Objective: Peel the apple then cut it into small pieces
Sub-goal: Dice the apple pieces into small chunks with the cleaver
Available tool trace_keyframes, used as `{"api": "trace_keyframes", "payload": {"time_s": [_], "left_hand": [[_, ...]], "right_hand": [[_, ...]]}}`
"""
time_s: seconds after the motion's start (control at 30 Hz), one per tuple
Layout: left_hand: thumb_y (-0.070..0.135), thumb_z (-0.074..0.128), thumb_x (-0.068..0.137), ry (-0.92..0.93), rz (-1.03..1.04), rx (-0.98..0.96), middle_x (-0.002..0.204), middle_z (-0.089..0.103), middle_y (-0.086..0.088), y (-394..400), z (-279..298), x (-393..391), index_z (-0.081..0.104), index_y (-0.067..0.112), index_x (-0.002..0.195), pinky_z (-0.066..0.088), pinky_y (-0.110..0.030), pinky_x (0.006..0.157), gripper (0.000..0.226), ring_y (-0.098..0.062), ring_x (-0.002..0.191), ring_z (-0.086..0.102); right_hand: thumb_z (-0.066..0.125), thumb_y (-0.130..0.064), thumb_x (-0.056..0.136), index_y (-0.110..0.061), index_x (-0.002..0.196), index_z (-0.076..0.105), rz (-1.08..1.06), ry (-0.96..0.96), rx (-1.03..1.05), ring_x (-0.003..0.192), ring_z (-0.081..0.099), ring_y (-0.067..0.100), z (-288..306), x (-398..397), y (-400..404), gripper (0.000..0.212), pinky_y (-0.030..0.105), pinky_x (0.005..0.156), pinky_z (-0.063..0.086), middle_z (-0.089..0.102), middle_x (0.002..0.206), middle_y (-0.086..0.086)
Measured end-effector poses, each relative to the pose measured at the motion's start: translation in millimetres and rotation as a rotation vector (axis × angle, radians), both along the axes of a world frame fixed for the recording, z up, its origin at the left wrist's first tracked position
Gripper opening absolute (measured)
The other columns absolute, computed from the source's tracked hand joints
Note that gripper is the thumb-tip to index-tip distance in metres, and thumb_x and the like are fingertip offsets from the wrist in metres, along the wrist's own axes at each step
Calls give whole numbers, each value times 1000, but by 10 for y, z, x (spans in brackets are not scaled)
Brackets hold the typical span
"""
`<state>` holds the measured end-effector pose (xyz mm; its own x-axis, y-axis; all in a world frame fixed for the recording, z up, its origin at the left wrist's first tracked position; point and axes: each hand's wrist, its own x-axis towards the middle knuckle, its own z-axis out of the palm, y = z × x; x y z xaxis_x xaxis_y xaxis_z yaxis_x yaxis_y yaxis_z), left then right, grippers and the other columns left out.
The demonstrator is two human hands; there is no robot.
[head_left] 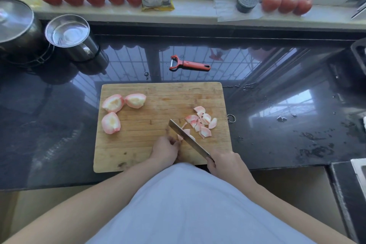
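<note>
Hands [165, 149] at cutting board [138, 150] — knife [188, 138] slicing apple piece [179, 137] (peeled), three quarters [111, 123] aside

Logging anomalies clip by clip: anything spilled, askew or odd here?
Water droplets and smears are splashed across the dark countertop right of the cutting board. The peeler lies aside, unused. Otherwise nothing stands out.

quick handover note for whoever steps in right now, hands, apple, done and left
Left hand: pinches the apple piece being cut.
Right hand: grips the knife, blade angled down on that piece.
Cutting board: three peeled quarters on the left, pile of small pieces on the right.
Peeler lies on the counter behind the board.
Done: peeling, quartering, most of one quarter diced.
Left: finish this piece, dice the three quarters.
</note>
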<state>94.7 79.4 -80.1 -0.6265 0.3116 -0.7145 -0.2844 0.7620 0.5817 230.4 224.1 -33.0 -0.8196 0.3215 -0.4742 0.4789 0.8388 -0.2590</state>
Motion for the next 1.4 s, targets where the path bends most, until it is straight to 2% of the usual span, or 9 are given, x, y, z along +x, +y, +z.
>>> {"api": "trace_keyframes", "payload": {"time_s": [0.2, 0.3, 0.57, 0.87, 1.0, 1.07, 1.13, 1.23, 1.4], "left_hand": [[28, 47, 109, 9, -102, -23, 65, 65, 2, 88, 30, -1, 61, 16, 69, 35, -14, 43, 43, -9, 58, 58], [30, 45, 110, 47, -115, -25, 61, 56, 5, 114, 50, -6, 54, 18, 64, 31, -14, 40, 49, -11, 57, 53], [26, 48, 108, 66, -158, -44, 102, 72, -23, 104, 39, -15, 53, 14, 74, 31, -31, 66, 36, -39, 100, 65], [24, 50, 107, 97, -171, -40, 94, 71, -19, 84, -34, -20, 50, 19, 67, 31, -32, 65, 40, -38, 95, 65], [25, 47, 108, 78, -165, -33, 80, 66, -7, 77, -33, -32, 58, 16, 75, 40, -28, 56, 35, -28, 77, 65], [28, 47, 108, 60, -159, -32, 79, 67, -3, 76, -35, -41, 63, 18, 82, 40, -15, 46, 32, -17, 67, 63], [32, 48, 107, 49, -165, -37, 91, 73, -8, 84, -69, -42, 69, 21, 87, 48, -25, 60, 31, -25, 80, 68], [28, 50, 107, 55, -168, -52, 107, 73, -13, 95, -30, -44, 73, 13, 100, 39, -27, 71, 29, -32, 94, 64], [26, 43, 111, 72, -164, 1, 69, 57, 2, 64, 43, -41, 53, 17, 73, 37, -10, 44, 40, -8, 58, 52]], "right_hand": [[49, -22, 96, -17, 72, 38, 9, -16, 11, 61, 44, 36, 18, -19, -1, 27, 40, 59, 47, 48, 61, 5], [44, -25, 100, -16, 77, 42, 21, -72, 29, 68, 49, 37, 48, -42, 7, 25, 37, 62, 42, 62, 77, 12], [43, -26, 100, -17, 79, 41, 34, -76, 20, 71, 53, 38, 64, -53, 10, 24, 42, 66, 50, 65, 84, 12], [49, -20, 96, -17, 77, 44, 66, -21, 33, 59, 41, 34, 44, 50, 69, 21, 41, 55, 47, 55, 70, 8], [44, -23, 98, -16, 83, 47, 77, -106, 52, 67, 50, 34, 21, 58, 88, 17, 38, 62, 50, 60, 79, 9], [44, -23, 99, -12, 90, 55, 72, -129, 42, 75, 59, 36, -64, -74, 42, 19, 36, 64, 49, 65, 87, 12], [44, -23, 97, -12, 94, 61, 47, -85, 19, 84, 65, 38, -173, -229, -4, 20, 38, 69, 53, 67, 89, 12], [45, -23, 98, -9, 92, 61, 65, -2, 6, 87, 64, 37, -185, -383, -47, 22, 36, 66, 43, 68, 93, 12], [49, -26, 95, -14, 86, 58, 11, 120, -45, 71, 57, 34, -61, -109, 56, 18, 42, 61, 49, 64, 77, 7]]}}
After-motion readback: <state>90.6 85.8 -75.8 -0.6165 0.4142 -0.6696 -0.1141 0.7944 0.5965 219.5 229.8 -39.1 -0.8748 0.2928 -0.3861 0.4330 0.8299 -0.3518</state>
